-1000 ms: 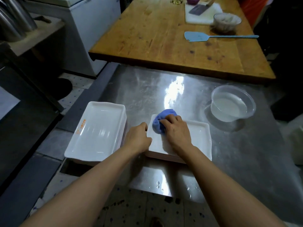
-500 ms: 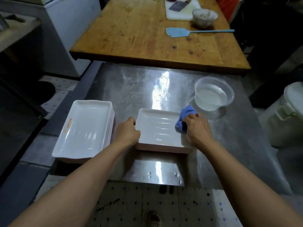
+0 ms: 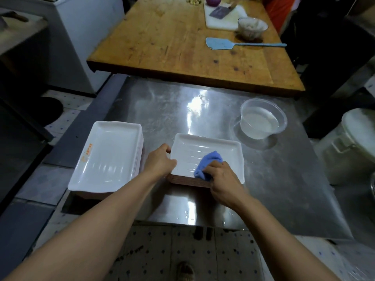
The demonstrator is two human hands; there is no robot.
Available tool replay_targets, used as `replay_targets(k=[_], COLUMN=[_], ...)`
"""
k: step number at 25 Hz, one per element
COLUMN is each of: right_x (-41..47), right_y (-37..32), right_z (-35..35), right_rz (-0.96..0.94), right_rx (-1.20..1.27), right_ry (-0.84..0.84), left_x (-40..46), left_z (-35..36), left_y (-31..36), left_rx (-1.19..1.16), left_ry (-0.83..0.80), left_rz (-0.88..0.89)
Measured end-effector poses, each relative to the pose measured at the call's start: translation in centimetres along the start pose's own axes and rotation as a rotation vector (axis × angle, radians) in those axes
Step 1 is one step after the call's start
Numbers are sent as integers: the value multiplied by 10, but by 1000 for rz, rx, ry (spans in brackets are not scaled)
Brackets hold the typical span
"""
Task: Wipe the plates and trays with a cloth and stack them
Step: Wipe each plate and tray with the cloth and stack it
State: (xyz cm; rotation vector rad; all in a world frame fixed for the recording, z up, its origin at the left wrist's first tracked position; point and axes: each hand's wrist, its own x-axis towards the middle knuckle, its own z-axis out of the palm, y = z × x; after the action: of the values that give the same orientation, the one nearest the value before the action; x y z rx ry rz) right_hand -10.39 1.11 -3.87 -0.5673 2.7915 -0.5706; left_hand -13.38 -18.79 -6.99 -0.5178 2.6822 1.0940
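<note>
Pressing a blue cloth (image 3: 208, 164) onto a white tray (image 3: 229, 151), the right hand (image 3: 224, 182) grips it. The left hand (image 3: 160, 162) holds the tray's left edge. A second tray stack (image 3: 107, 155) sits just left on the steel surface (image 3: 162, 102).

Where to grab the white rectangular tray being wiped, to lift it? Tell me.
Take the white rectangular tray by its raised short rims, one per side. The left hand already holds the left rim; the right rim lies free beyond the blue cloth.

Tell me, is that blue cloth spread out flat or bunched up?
Bunched up. The blue cloth sits as a crumpled wad under the right hand, which holds it against the white tray.
</note>
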Motion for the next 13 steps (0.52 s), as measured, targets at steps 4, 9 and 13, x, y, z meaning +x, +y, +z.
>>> replay_targets(k=[4,9,13], right_x=[24,50,77], right_y=[-30,-34,-27], right_z=[19,22,21], right_rz=[-125,-86,-66], right_rx=[91,199,128], right_ry=[-9,21,46], left_x=[4,5,3], left_z=[-3,-5,-7], left_y=[-4,-6,-5], left_rx=[-61,-170,-164], left_ry=[-52,-105,-106], left_rz=[27,-3,-9])
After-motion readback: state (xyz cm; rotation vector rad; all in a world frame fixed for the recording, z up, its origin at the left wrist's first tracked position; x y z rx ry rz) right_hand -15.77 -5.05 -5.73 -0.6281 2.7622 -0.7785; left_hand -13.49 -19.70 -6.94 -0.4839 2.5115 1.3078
